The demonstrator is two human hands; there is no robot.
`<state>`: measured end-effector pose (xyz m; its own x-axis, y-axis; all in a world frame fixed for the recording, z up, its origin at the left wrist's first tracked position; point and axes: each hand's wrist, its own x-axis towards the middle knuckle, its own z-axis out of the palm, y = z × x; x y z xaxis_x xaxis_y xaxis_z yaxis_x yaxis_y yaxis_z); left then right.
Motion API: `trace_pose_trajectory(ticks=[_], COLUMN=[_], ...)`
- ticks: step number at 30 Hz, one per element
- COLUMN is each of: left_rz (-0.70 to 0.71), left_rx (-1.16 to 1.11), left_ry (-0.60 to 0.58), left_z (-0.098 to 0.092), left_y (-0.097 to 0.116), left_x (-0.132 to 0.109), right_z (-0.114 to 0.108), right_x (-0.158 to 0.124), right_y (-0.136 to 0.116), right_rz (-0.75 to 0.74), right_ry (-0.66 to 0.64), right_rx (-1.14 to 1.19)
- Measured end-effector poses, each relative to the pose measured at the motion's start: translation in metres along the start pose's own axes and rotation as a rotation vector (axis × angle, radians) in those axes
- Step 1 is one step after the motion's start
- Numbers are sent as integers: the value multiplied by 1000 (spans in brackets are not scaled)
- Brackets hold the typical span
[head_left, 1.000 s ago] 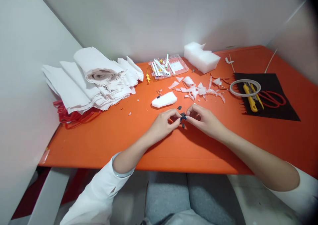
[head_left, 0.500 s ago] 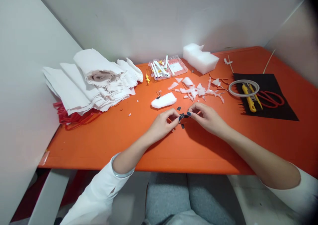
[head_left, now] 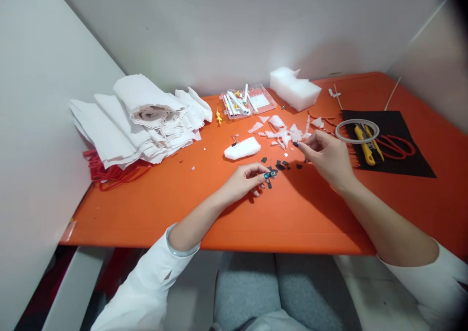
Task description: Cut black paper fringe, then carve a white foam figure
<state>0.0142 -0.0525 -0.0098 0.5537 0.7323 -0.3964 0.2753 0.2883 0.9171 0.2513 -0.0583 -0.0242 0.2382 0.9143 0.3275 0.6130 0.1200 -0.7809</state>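
My left hand (head_left: pixel 241 182) rests low over the orange table, pinching a small dark piece with a silvery part (head_left: pixel 273 174) between thumb and fingers; its exact kind is too small to tell. Small black cut scraps (head_left: pixel 280 165) lie just beyond those fingertips. My right hand (head_left: pixel 327 158) hovers to the right, beside the white foam scraps (head_left: pixel 283 136), its thumb and fingers closed together. Whatever is in that pinch, if anything, is hidden. A shaped white foam piece (head_left: pixel 242 148) with a small dark bit and thin wires at its far left end lies beyond my left hand.
A stack of white sheets (head_left: pixel 146 121) lies left over red plastic (head_left: pixel 98 167). A clear case (head_left: pixel 265 99) holds white markers (head_left: pixel 236 103). Behind stands a white foam block (head_left: pixel 294 89). At right, black sheet (head_left: pixel 413 146) carries a tape ring (head_left: pixel 340 132), yellow cutter (head_left: pixel 367 150) and red-handled scissors (head_left: pixel 402 148).
My right hand has moved right and slightly away from my left hand, uncovering several black scraps. My left hand stays nearly in place, still holding the small dark piece.
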Motion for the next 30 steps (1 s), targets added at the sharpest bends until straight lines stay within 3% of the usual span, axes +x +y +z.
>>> trace_pose_trajectory(ticks=[3, 7, 10, 18, 24, 30], left_rz=[14, 84, 124, 80, 87, 95], left_rx=[-32, -130, -194, -166, -237, -290], left_ry=[-6, -64, -85, -149, -106, -75], left_z=[-1, -1, -1, -1, 0, 1], left_y=[1, -3, -8, -6, -6, -8], left_x=[0, 3, 5, 3, 4, 5], right_z=[4, 9, 14, 17, 16, 20], right_x=[-4, -11, -18, -24, -23, -26], right_y=[-8, -18, -23, -27, -28, -26], right_rz=[-43, -106, -134, -124, -110, -195], right_ry=[-87, -455, -589, -547, -607, -526], right_rx=[163, 428, 529, 516, 518, 551])
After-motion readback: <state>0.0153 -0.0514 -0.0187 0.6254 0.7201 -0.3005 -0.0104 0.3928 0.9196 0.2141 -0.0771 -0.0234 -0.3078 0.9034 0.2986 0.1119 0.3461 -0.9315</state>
